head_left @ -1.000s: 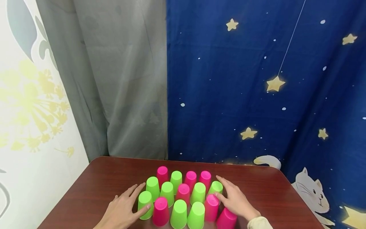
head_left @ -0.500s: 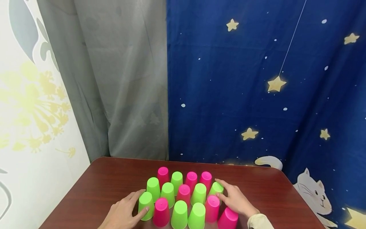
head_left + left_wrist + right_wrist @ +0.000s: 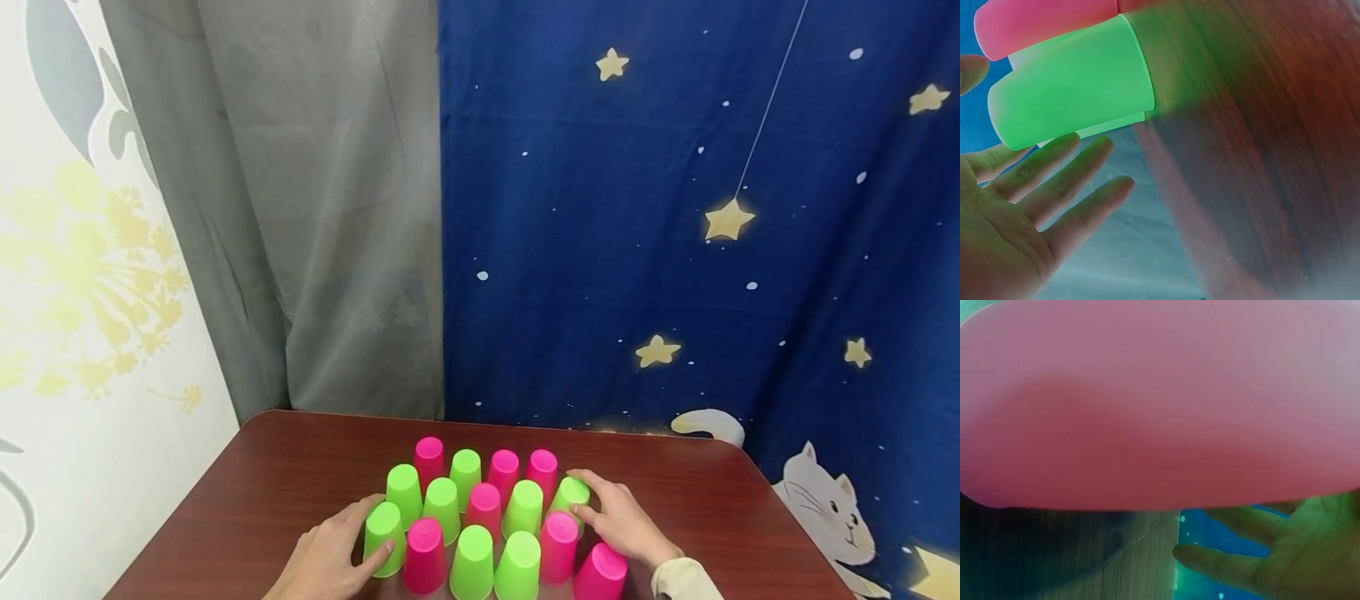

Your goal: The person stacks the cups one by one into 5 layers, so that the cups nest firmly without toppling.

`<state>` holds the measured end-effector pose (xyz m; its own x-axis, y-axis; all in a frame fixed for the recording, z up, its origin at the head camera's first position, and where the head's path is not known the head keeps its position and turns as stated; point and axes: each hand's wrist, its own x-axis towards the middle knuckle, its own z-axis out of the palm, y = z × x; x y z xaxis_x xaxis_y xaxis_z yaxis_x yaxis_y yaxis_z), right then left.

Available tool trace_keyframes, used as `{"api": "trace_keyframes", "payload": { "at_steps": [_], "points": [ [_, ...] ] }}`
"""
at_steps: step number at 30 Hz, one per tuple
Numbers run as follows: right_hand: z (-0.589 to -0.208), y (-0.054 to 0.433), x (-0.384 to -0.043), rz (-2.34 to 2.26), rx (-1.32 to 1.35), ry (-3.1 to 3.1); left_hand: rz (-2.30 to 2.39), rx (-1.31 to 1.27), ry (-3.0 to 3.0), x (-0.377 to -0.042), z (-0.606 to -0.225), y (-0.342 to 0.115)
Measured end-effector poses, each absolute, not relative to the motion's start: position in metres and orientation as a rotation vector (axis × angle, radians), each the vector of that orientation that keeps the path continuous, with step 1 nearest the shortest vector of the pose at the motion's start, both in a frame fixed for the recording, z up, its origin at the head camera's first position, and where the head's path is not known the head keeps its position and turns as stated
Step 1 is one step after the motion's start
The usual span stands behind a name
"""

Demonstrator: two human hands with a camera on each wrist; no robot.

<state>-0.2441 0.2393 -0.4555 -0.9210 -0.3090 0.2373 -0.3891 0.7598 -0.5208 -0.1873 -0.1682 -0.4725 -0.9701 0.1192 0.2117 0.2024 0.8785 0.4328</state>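
Green and pink cups stand upside down in rows on the table. In the head view, my left hand is beside the green cup at the left end, thumb in front and fingers along its outer side. The left wrist view shows those fingers extended and spread beside the green cup. My right hand is at the right side, its forefinger and thumb about the far right green cup. A near pink cup fills most of the right wrist view, with straight fingers below it.
The brown table has a rounded far edge. Pink cups make up part of the back row; another pink cup stands front right by my right wrist. A grey curtain and a blue starry curtain hang behind.
Both hands have drawn in slightly, the left fingers nearer to the left green cup and the right thumb and forefinger nearer to the right green cup. The cups keep their arrangement.
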Motion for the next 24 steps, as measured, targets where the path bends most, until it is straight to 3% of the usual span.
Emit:
{"api": "trace_keyframes", "payload": {
  "at_steps": [24],
  "points": [
    [-0.439,0.263,-0.263,0.864,0.505,-2.890,-0.665,-0.299,-2.801,-0.189,-0.477,-0.168]
  ]
}}
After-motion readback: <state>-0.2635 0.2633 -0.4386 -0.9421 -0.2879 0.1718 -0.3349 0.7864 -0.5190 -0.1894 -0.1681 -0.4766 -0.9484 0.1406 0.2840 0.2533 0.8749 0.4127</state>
